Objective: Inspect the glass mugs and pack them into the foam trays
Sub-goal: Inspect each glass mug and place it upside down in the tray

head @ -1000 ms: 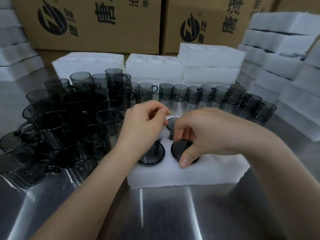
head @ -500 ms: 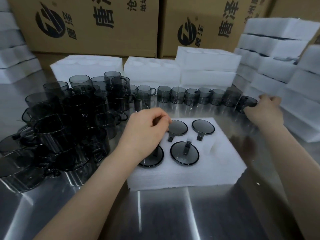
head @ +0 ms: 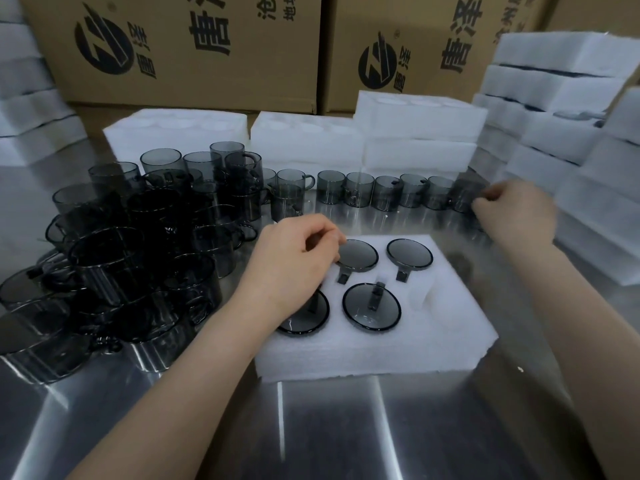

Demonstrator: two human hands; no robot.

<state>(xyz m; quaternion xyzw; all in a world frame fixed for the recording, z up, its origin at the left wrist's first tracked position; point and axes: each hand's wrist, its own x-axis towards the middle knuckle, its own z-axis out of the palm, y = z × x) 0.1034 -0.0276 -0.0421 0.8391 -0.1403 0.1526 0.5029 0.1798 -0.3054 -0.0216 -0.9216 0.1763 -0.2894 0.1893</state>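
Glass mug at the far left of the foam tray is pinched at its edge by the left hand, thumb and forefinger curled on it. Pressed unevenly, it could seat crooked or gouge the foam. The right hand, far right, curls its fingers against the end mug of the loose row; blur hides whether they grip. A poor hold on smooth glass could let it slip and knock the next mug close beside it. Further left, the crowded mug pile lies just beside the left forearm, easily swept.
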